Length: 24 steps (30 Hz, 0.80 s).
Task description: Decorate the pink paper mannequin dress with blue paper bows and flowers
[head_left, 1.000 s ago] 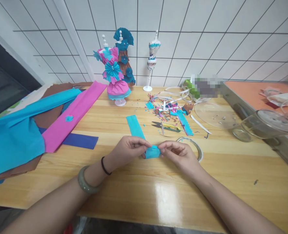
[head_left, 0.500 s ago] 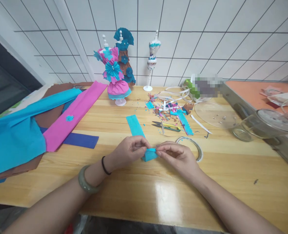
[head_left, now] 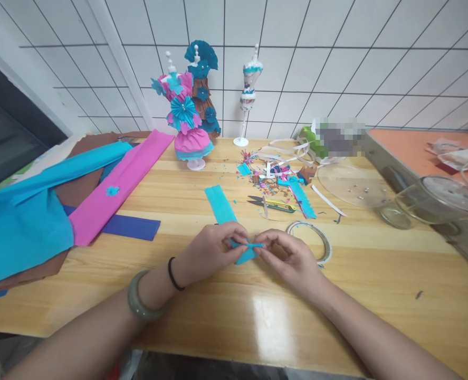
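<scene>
Both hands pinch a folded end of a turquoise crepe paper strip (head_left: 221, 205) over the wooden table. My left hand (head_left: 225, 244) grips the narrow fold from the left, with thumb and fingertips together. From the right, my right hand (head_left: 283, 250) pinches the same fold. A short flap of the strip hangs below the fingertips, and its long part runs away behind my left hand. Just beyond my right hand lies a roll of tape (head_left: 325, 245). Yellow-handled thread snips (head_left: 277, 205) rest behind the hands.
Folded crepe paper in turquoise, brown and pink (head_left: 118, 192) covers the left side. Small dress forms, one in a pink paper dress (head_left: 192, 142), stand near the tiled wall. Paper scraps (head_left: 273, 177) lie centre-back. A clear jar (head_left: 427, 200) lies tipped at right.
The end between my fingertips has turned from a wider visible face to a narrow fold seen edge-on. Both hands stay nearly in place, and the view has shifted slightly.
</scene>
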Each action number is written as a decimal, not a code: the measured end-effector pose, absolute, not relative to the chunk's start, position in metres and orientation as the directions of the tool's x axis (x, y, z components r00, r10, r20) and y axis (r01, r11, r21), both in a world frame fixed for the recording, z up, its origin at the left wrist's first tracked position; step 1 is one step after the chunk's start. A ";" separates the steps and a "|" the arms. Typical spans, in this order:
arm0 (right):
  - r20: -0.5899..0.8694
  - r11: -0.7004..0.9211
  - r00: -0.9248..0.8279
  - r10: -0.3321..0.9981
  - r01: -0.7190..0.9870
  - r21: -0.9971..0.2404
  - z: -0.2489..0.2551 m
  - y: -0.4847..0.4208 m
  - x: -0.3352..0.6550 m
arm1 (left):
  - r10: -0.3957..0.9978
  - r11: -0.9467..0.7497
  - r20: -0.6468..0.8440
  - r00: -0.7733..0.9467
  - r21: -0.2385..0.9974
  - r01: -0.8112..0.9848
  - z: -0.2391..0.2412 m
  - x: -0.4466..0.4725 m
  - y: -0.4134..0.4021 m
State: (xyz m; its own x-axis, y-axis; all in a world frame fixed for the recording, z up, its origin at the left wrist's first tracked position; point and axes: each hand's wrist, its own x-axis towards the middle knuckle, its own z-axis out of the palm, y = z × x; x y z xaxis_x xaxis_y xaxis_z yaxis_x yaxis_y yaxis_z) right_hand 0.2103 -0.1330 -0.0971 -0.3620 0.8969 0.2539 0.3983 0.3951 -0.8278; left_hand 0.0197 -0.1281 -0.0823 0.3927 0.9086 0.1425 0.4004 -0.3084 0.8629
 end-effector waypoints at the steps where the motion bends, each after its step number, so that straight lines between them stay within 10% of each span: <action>1: 0.254 0.396 -0.364 0.896 0.398 -0.827 -0.098 -0.133 0.211 | 0.902 -0.332 0.159 0.402 0.850 0.409 -0.082 0.019 -0.128; 24: 0.234 0.363 -0.412 0.881 0.269 -0.892 -0.096 -0.130 0.214 | 0.886 -0.334 0.152 0.438 0.864 0.376 -0.080 0.017 -0.125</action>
State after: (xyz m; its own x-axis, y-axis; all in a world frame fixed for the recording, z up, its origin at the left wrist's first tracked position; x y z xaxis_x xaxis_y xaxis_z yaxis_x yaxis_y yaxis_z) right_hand 0.2141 -0.1297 -0.0964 -0.4120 0.8806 0.2339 0.2687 0.3627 -0.8923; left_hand 0.0165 -0.1251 -0.0797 0.4384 0.8859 0.1518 0.3757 -0.3340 0.8644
